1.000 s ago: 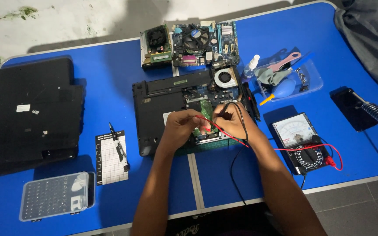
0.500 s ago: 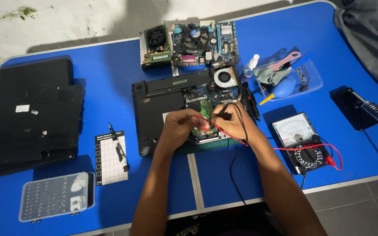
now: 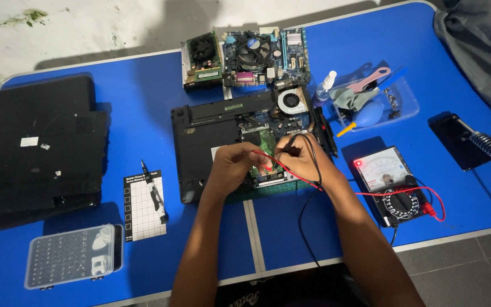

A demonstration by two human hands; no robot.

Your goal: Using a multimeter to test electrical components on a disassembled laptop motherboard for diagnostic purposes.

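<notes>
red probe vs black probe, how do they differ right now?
The red probe is in the left hand and lies nearly flat; the black probe is in the right hand and stands steeper. The red lead runs right along the table to the multimeter; the black lead loops toward the near edge first. Both tips meet over the opened laptop.

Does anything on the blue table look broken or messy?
Nothing is spilled or knocked over. The laptop lies opened up with its insides bare, under the left hand and right hand, which hold the red probe and black probe. Another bare circuit board sits behind it.
</notes>
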